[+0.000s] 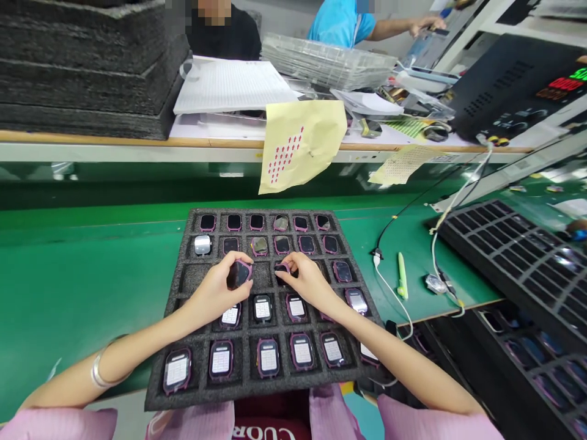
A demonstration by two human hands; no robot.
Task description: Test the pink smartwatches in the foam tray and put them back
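A black foam tray (pixel 153 391) with square pockets lies on the green bench, holding several smartwatch cases without straps. My left hand (pixel 222 287) is closed on a purple-rimmed smartwatch (pixel 239 274), its dark screen tilted up above the third row. Over the same row, the fingers of my right hand (pixel 305 278) pinch another purple-rimmed smartwatch (pixel 283 267), partly hidden by the fingers. An unfilled pocket (pixel 262 275) shows between my hands. Nearer rows hold watches with lit white screens, such as one lit smartwatch (pixel 268 357); most screens in the back rows are dark.
Right of the tray lie a white cable (pixel 389 284) and a green pen (pixel 402 275). More foam trays (pixel 513 263) stand at far right. A shelf behind carries stacked black foam (pixel 92 67), papers and a power supply (pixel 509 91). Two people are beyond it.
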